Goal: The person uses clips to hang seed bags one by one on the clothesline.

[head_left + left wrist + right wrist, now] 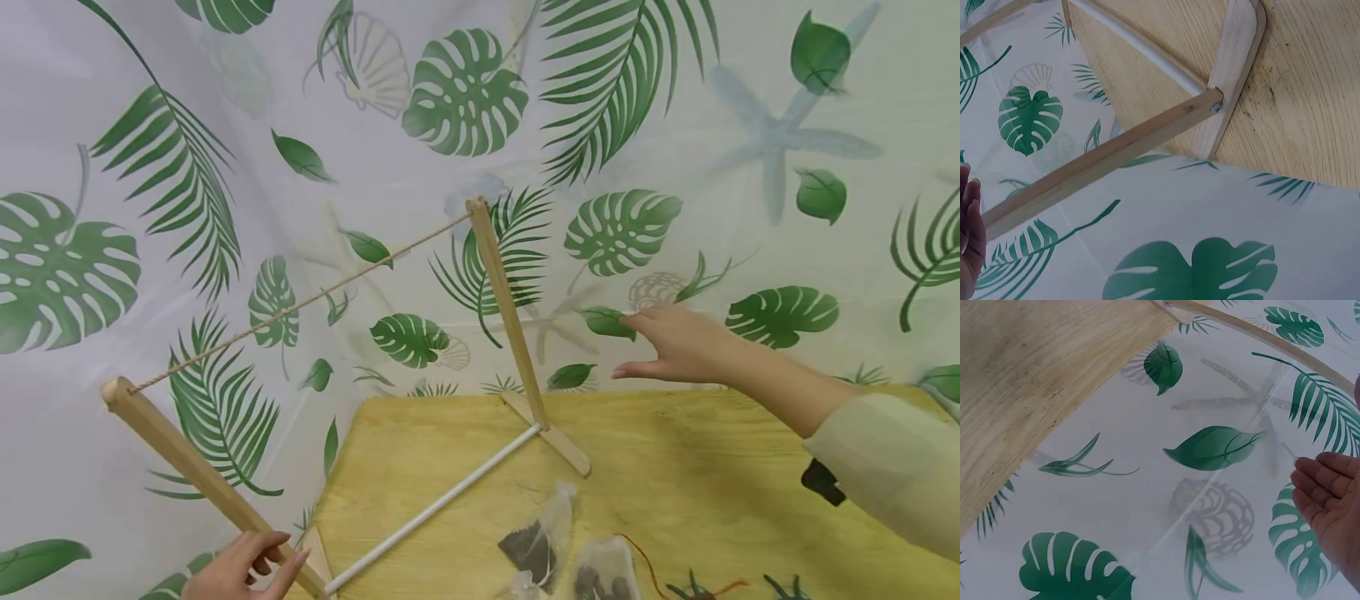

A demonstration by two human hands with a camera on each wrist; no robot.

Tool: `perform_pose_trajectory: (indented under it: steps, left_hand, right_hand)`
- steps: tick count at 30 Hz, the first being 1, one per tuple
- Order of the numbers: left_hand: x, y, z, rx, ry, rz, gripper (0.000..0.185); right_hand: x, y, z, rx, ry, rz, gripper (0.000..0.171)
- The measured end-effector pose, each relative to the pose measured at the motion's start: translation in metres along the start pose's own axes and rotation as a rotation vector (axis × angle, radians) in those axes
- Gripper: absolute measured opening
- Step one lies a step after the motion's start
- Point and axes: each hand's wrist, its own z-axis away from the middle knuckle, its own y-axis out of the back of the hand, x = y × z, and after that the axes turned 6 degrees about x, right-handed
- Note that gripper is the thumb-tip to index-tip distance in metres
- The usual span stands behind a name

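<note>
A wooden stand occupies the left half of the head view: a left post (195, 467), a right post (510, 312), a twisted cord (322, 293) strung between their tops and a white rod (435, 508) joining their bases. My left hand (243, 567) is at the lower part of the left post, thumb and forefinger apart, fingertips overlapping the wood. In the left wrist view, its loosely bent fingers (971, 219) show beside the post (1110, 153). To the right of the stand, my right hand (678, 343) hovers in the air with extended fingers (1329, 478), holding nothing.
The posts stand on flat wooden feet (564, 450) on a wood-grain table (675, 467). At its front lie sheer bags with dark contents (536, 542) (606, 571), an orange cord (645, 558) and dark green spiky pieces (786, 587). Leaf-printed sheeting (637, 158) hangs behind.
</note>
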Motion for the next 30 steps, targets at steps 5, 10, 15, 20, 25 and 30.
perform_pose_trajectory:
  steps: [5,10,15,20,25,30]
  left_hand:
    - [-0.007,0.013,-0.009,-0.405,0.208,-0.116,0.022]
    - [-0.018,0.012,-0.004,-0.319,0.099,-0.195,0.028]
    - [-0.026,0.012,0.002,-0.301,0.176,-0.273,0.042]
    - [-0.034,0.015,-0.014,-0.662,0.467,-0.253,0.064]
    - [-0.033,0.018,-0.027,-0.578,0.396,-0.289,0.064]
    - [-0.025,0.018,-0.03,-0.331,0.272,-0.436,0.069]
  right_hand:
    - [-0.007,-0.009,-0.017,0.031,0.088,0.069,0.064]
    - [-0.016,-0.012,-0.037,0.094,0.124,0.097,0.057]
    - [-0.025,-0.019,-0.058,0.141,0.155,0.091,0.059]
    - [-0.028,-0.031,-0.072,0.234,0.198,0.153,0.061]
    - [-0.032,-0.045,-0.085,0.338,0.22,0.203,0.066]
    - [-0.038,-0.056,-0.094,0.341,0.172,0.219,0.078]
